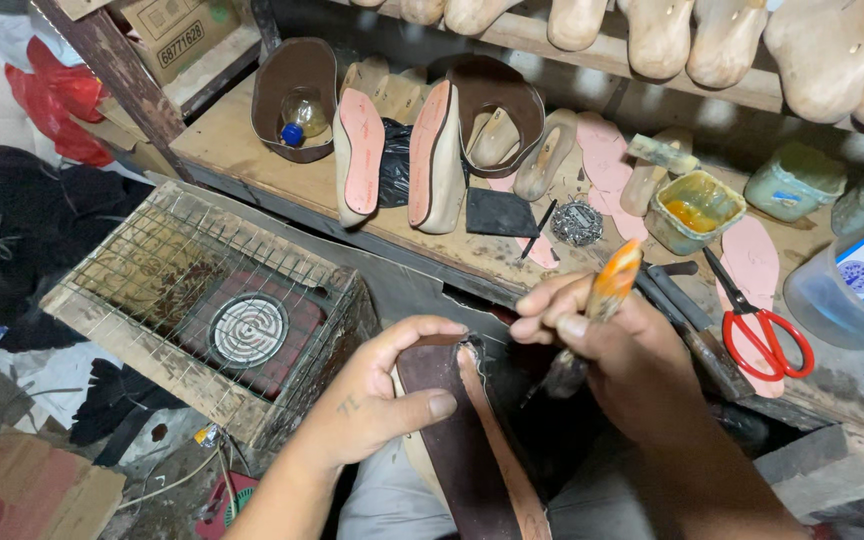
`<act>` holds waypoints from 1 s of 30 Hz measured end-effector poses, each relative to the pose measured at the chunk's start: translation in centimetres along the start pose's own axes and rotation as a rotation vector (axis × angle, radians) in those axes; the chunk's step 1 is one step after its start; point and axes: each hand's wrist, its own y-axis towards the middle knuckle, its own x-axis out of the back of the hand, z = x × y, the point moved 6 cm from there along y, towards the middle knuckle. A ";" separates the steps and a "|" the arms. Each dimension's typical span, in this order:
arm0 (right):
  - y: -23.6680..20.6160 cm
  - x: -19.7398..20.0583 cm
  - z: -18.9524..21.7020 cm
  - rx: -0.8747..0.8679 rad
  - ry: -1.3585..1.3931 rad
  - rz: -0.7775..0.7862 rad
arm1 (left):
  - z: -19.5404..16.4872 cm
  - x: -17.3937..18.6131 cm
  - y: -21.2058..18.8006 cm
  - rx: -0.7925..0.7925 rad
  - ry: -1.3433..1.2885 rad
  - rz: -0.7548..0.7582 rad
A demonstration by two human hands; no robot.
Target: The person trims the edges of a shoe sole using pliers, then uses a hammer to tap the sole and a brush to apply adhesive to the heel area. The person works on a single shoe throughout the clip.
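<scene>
The wire cage with the coil heater [248,328] stands near your left elbow; a careless move could touch it. On your lap lies the dark shoe piece [457,430], and it may slip. Your left hand [384,395] grips its edge with curled fingers. Your right hand [612,345] closes tight on the orange-handled tool [607,295].

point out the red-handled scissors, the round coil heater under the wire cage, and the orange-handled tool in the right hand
red-handled scissors [770,340]: head view, on the red handle loops.
round coil heater [248,329]: head view, centre of the spiral coil.
orange-handled tool [614,280]: head view, on the orange handle above the right hand [612,350].
</scene>
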 end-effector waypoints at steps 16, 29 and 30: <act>-0.5 -3.7 -0.9 -0.023 -0.400 0.191 | -4.0 -0.8 -0.6 -0.095 0.412 -0.130; -1.1 -3.3 -3.7 -0.277 -0.130 0.057 | -5.0 -1.4 -0.6 -0.253 0.670 -0.158; -1.1 -3.2 -3.8 -0.258 -0.159 0.064 | -5.2 -1.5 -0.6 -0.275 0.694 -0.164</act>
